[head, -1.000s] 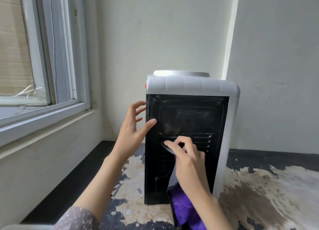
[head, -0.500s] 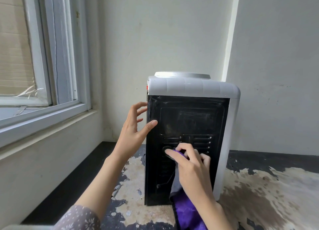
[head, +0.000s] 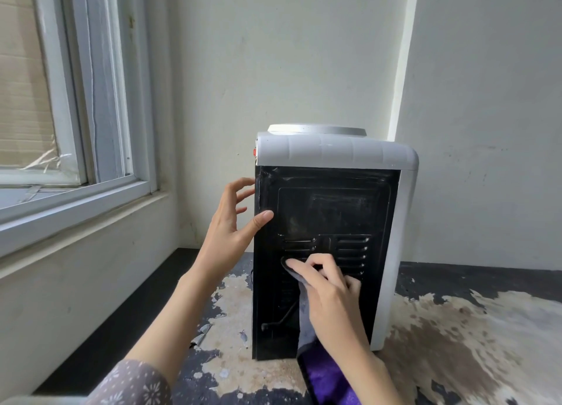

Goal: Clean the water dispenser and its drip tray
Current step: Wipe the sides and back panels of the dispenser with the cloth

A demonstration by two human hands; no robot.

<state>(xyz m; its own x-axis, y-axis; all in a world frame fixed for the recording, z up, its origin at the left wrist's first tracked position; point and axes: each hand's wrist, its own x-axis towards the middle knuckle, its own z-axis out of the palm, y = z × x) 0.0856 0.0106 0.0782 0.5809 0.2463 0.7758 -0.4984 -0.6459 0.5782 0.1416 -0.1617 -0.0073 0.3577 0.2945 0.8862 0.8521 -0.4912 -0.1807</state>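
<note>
A small water dispenser (head: pixel 334 155) with a grey-white shell stands on the counter, its black back panel (head: pixel 328 210) turned toward me. My left hand (head: pixel 231 225) rests against the panel's left edge, thumb on the black face, fingers spread. My right hand (head: pixel 328 295) presses a grey and purple cloth (head: pixel 322 371) against the vent slots low on the panel, index finger stretched out to the left. The cloth hangs down below my wrist. The drip tray is out of sight on the far side.
The counter (head: pixel 456 328) has a dark top with large peeling pale patches. A window frame (head: pixel 100 100) and sill run along the left. Plain walls (head: pixel 304 55) close in behind the dispenser and to the right.
My right hand with the cloth has slid a little lower over the vent slots. My left hand has stayed on the panel's left edge.
</note>
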